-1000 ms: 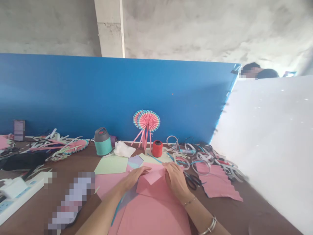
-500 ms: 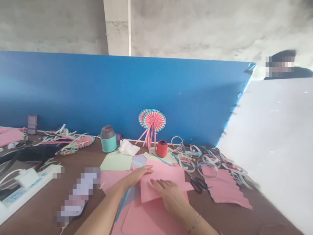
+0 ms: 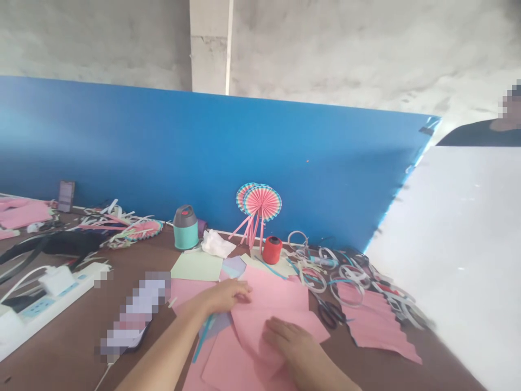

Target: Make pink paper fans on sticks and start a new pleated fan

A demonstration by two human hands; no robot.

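Gripping nothing, I am pressing the pink sheet [image 3: 280,296]: left hand [image 3: 228,296] flat at its left edge, right hand [image 3: 291,342] flat on its near half.

Bright daylight, soft shadows, edges warped, pixelated patches

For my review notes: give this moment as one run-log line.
left hand: fingers on pink paper edge | right hand: palm down on it | scissors: beside, untouched

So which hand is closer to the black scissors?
Right. The right hand rests flat on the pink paper, just left of the scissors. The left hand lies farther left, at the sheet's other edge.
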